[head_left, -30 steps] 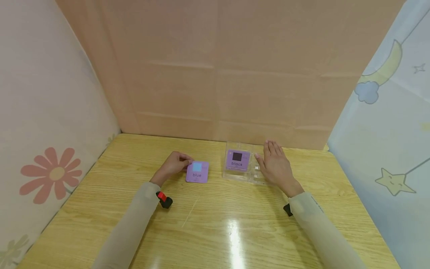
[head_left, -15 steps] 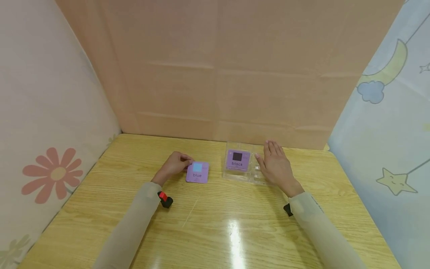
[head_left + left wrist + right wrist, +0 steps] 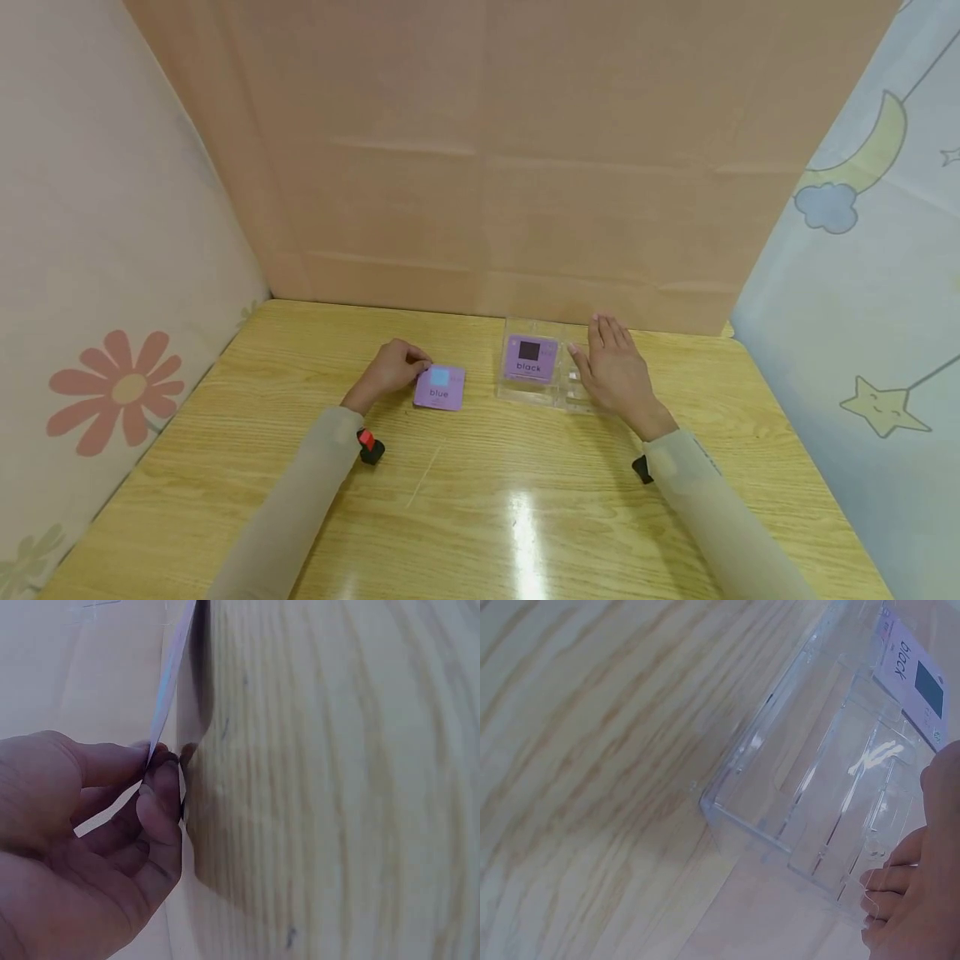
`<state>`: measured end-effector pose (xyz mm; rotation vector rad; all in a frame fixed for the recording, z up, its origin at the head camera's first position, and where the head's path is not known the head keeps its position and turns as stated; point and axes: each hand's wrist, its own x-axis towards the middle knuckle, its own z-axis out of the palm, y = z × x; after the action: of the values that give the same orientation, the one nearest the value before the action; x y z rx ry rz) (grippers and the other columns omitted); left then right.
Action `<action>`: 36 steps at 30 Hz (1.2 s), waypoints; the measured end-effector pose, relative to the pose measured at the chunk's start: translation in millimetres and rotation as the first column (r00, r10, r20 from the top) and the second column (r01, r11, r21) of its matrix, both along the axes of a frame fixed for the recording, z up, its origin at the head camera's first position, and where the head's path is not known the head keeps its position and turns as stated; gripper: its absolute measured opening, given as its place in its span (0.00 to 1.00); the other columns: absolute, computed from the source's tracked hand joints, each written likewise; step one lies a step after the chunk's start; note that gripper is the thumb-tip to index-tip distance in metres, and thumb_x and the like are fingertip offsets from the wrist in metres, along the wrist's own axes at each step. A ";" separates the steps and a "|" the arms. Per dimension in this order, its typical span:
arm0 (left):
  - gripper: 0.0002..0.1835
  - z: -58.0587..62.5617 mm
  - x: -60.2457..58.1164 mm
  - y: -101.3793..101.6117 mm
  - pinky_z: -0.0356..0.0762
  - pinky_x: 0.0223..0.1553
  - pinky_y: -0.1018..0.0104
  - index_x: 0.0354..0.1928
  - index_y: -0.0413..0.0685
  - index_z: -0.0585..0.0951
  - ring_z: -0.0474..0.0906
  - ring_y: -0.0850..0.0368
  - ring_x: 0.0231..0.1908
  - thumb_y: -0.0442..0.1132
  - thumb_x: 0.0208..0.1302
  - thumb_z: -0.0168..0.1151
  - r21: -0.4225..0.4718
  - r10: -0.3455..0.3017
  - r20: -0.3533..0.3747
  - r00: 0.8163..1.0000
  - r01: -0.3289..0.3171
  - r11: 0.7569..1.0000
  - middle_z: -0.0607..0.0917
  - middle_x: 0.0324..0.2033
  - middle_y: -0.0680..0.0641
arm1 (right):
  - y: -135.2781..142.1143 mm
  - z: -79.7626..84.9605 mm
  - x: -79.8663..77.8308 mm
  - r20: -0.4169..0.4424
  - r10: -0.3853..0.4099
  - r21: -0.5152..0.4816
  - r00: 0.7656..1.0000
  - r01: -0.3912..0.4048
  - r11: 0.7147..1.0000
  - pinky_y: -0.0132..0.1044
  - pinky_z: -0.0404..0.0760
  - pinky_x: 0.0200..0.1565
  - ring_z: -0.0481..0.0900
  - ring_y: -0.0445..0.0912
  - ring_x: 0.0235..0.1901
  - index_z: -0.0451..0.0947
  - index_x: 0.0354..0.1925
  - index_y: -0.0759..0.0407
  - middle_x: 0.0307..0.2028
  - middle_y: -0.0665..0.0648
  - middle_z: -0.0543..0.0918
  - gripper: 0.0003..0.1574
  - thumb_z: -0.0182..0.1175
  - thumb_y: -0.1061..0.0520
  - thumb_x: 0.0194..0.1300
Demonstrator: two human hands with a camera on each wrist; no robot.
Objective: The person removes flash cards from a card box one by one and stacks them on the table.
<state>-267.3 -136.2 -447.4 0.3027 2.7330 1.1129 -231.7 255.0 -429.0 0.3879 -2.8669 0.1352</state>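
My left hand [image 3: 387, 370] pinches the corner of a purple card [image 3: 438, 395] marked "blue", thumb on top and fingers underneath. In the left wrist view the card [image 3: 171, 679] is seen edge-on, tilted slightly off the wooden surface. A clear plastic holder [image 3: 511, 392] with several slots stands right of that card. Leaning in its left part is a purple card [image 3: 527, 367] marked "black" with a dark square. My right hand [image 3: 619, 377] rests on the holder's right end with its fingers nearly straight; in the right wrist view fingertips [image 3: 881, 904] touch the holder's side.
The wooden table [image 3: 465, 500] runs back to a tan sheet [image 3: 480, 167]. A flower-patterned wall [image 3: 127, 250] closes the left side, and a wall with a moon and star [image 3: 862, 292] the right.
The blue card has tipped slightly lower toward the table at my left hand. My right hand has stayed on the holder.
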 end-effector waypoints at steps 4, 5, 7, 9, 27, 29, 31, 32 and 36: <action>0.12 -2.4 -1.1 -1.0 0.83 0.44 0.63 0.49 0.40 0.90 0.85 0.51 0.45 0.36 0.77 0.60 -0.004 0.006 -0.021 1.000 -0.006 1.000 0.91 0.49 0.39 | 0.6 -0.4 0.0 -0.005 0.005 -0.002 1.000 -0.005 1.000 0.63 0.54 0.82 0.57 0.70 0.80 0.51 0.78 0.79 0.78 0.78 0.58 0.47 0.38 0.40 0.86; 0.12 -3.0 -1.4 -1.2 0.84 0.44 0.63 0.49 0.40 0.91 0.85 0.51 0.45 0.35 0.77 0.60 -0.004 0.005 -0.028 1.000 -0.005 1.000 0.91 0.49 0.39 | 0.7 -0.6 -0.1 -0.004 0.005 -0.003 1.000 -0.005 1.000 0.63 0.54 0.82 0.57 0.70 0.80 0.51 0.78 0.79 0.78 0.78 0.58 0.47 0.39 0.40 0.86; 0.11 -4.2 -1.8 -2.0 0.84 0.43 0.63 0.49 0.39 0.91 0.86 0.51 0.45 0.35 0.77 0.61 0.000 0.003 -0.037 0.999 -0.003 1.000 0.91 0.48 0.38 | 1.0 -1.2 -0.4 -0.001 0.005 -0.006 1.000 -0.005 1.000 0.62 0.53 0.82 0.56 0.70 0.80 0.51 0.78 0.79 0.78 0.78 0.58 0.47 0.39 0.40 0.86; 0.11 -5.1 -2.0 -2.8 0.85 0.43 0.63 0.49 0.39 0.90 0.86 0.51 0.45 0.35 0.77 0.61 0.008 0.006 -0.041 0.999 -0.006 1.000 0.91 0.48 0.38 | 1.1 -1.7 -0.6 0.003 0.003 -0.008 1.000 -0.003 1.000 0.62 0.53 0.82 0.55 0.70 0.80 0.50 0.79 0.79 0.78 0.78 0.58 0.47 0.39 0.40 0.86; 0.11 -8.0 -2.2 -4.5 0.84 0.40 0.63 0.50 0.40 0.90 0.86 0.49 0.45 0.36 0.76 0.62 0.016 0.009 -0.048 0.999 -0.008 1.000 0.91 0.47 0.39 | -0.6 0.5 0.4 -0.006 0.001 0.008 1.000 -0.001 1.000 0.62 0.55 0.82 0.57 0.70 0.80 0.51 0.78 0.79 0.78 0.78 0.59 0.47 0.39 0.40 0.86; 0.11 -7.3 -1.6 -4.6 0.85 0.42 0.62 0.50 0.40 0.90 0.86 0.48 0.46 0.36 0.76 0.62 0.020 0.011 -0.046 0.999 -0.010 1.000 0.91 0.48 0.39 | -0.4 0.5 0.3 -0.007 0.002 0.006 1.000 -0.002 1.000 0.62 0.55 0.82 0.57 0.70 0.80 0.51 0.78 0.79 0.78 0.78 0.59 0.47 0.39 0.40 0.86; 0.11 -7.0 -1.4 -4.6 0.85 0.44 0.61 0.50 0.40 0.89 0.86 0.48 0.47 0.35 0.76 0.62 0.026 0.011 -0.043 0.999 -0.010 1.000 0.90 0.48 0.39 | -0.3 0.3 0.2 -0.010 0.004 0.002 1.000 -0.004 1.000 0.62 0.55 0.82 0.57 0.70 0.79 0.51 0.78 0.79 0.78 0.78 0.59 0.47 0.39 0.40 0.86; 0.11 -6.6 -1.2 -4.6 0.85 0.44 0.60 0.50 0.40 0.89 0.86 0.48 0.47 0.35 0.76 0.62 0.030 0.012 -0.041 0.999 -0.011 1.000 0.90 0.48 0.39 | -0.1 0.1 0.1 -0.011 0.006 0.000 1.000 -0.006 1.000 0.62 0.55 0.82 0.57 0.70 0.79 0.51 0.78 0.79 0.78 0.78 0.59 0.47 0.39 0.40 0.86; 0.11 -6.5 -0.9 -4.3 0.85 0.44 0.60 0.51 0.40 0.89 0.85 0.48 0.47 0.35 0.76 0.61 0.039 0.008 -0.037 0.999 -0.006 0.999 0.90 0.49 0.39 | 0.6 -0.8 0.1 -0.013 0.008 -0.002 1.000 -0.008 1.000 0.62 0.55 0.82 0.57 0.70 0.79 0.52 0.78 0.79 0.77 0.79 0.59 0.47 0.40 0.40 0.86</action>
<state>-268.3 -140.5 -454.0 0.3227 2.7494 1.1747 -231.6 255.6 -429.8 0.3980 -2.8523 0.1360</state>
